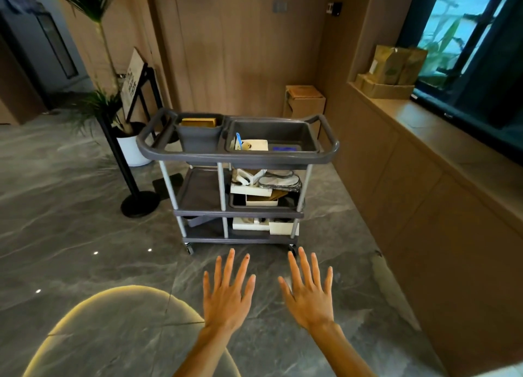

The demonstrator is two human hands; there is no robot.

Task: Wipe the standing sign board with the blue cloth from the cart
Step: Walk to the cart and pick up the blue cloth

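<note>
Nearest the camera, left hand and right hand hover empty, fingers spread. Beyond, the cart: its right top bin holds the blue cloth, mostly hidden. Farthest, the sign board stands partly behind a plant.

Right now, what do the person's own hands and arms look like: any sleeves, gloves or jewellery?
Both the left hand and right hand are bare: no gloves, rings, watch or bracelets visible. The forearms are uncovered to the frame's bottom edge, no sleeve in view. One left fingernail carries a dark red mark.
</note>
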